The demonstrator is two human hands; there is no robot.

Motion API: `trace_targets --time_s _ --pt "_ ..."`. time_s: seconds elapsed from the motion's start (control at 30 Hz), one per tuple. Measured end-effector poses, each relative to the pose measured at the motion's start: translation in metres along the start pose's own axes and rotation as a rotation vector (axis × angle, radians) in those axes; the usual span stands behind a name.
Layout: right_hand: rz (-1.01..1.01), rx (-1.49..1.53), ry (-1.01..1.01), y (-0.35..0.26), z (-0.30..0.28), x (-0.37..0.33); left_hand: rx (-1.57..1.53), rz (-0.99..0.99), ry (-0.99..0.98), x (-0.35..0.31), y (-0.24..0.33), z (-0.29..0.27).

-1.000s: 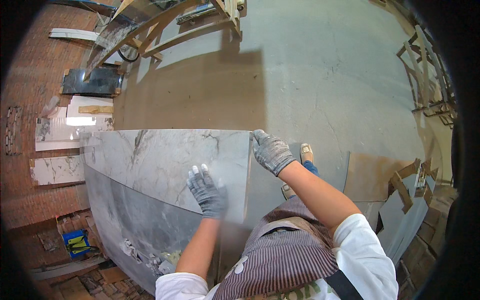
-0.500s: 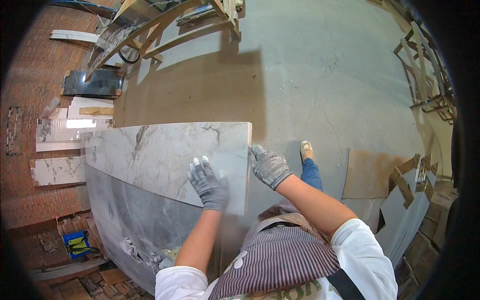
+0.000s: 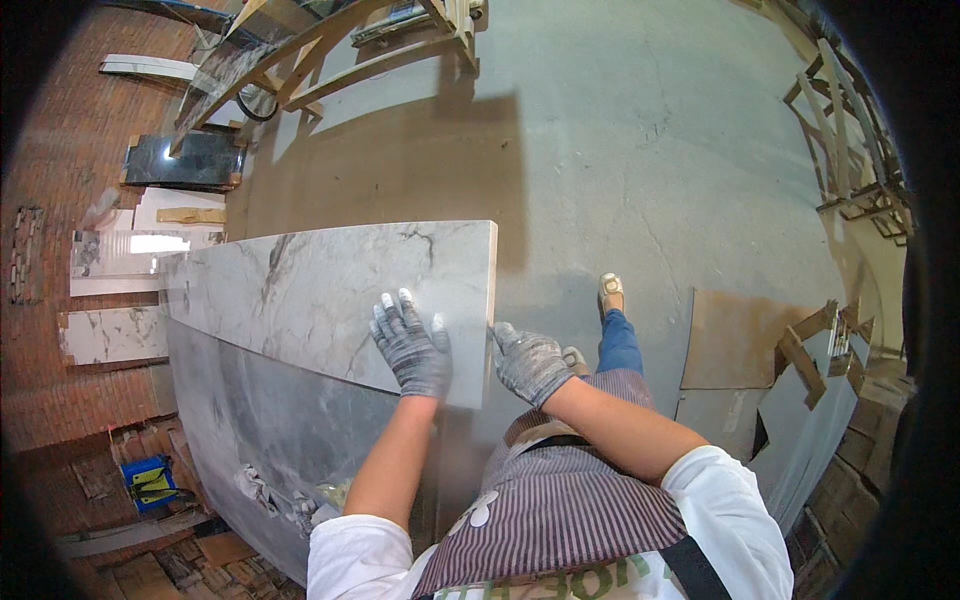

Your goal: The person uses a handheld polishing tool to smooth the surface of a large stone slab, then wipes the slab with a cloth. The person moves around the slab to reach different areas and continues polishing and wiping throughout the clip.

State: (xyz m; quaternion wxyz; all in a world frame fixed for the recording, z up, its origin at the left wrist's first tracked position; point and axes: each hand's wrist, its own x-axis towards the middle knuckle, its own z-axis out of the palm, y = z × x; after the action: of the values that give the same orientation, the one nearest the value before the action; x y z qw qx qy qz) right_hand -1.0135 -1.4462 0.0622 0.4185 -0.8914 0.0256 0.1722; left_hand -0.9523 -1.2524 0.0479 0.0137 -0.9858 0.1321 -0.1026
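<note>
A long white slab with grey marble veining (image 3: pixel 330 290) lies on a larger grey worktop. My left hand (image 3: pixel 412 350), in a grey knit glove with whitened fingertips, rests flat on the slab near its right end, fingers apart. My right hand (image 3: pixel 533 365), gloved alike, is at the slab's short right edge, with its fingers curled and their tips against or very close to that edge. Whatever those fingers may hold is hidden.
The dusty grey worktop (image 3: pixel 270 400) carries crumpled scraps at its near side. Wooden frames (image 3: pixel 380 65) stand at the far left, more wooden racking at the far right. Cardboard (image 3: pixel 735 340) and leaning panels are to my right. Stone pieces line the brick floor at left.
My right hand has slid toward me along the slab's right edge. The left hand stays flat in about the same spot. The whole view has shifted slightly, and a second shoe now shows.
</note>
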Motion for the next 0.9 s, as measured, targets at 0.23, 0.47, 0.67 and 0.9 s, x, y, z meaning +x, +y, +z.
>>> trace_targets --time_s 0.23,0.47,0.67,0.9 --pt "-0.005 0.016 -0.075 -0.002 0.021 -0.027 -0.018 -0.011 0.015 0.000 0.000 0.001" --pt "-0.077 0.055 -0.094 -0.005 0.032 -0.052 -0.003 0.009 0.041 -0.001 -0.003 0.004" --pt "-0.082 0.041 -0.375 -0.007 0.042 -0.074 0.013 -0.002 0.053 -0.002 0.000 0.004" --pt "-0.209 0.066 -0.227 0.059 0.034 -0.085 0.009 0.030 0.125 -0.034 0.025 0.004"
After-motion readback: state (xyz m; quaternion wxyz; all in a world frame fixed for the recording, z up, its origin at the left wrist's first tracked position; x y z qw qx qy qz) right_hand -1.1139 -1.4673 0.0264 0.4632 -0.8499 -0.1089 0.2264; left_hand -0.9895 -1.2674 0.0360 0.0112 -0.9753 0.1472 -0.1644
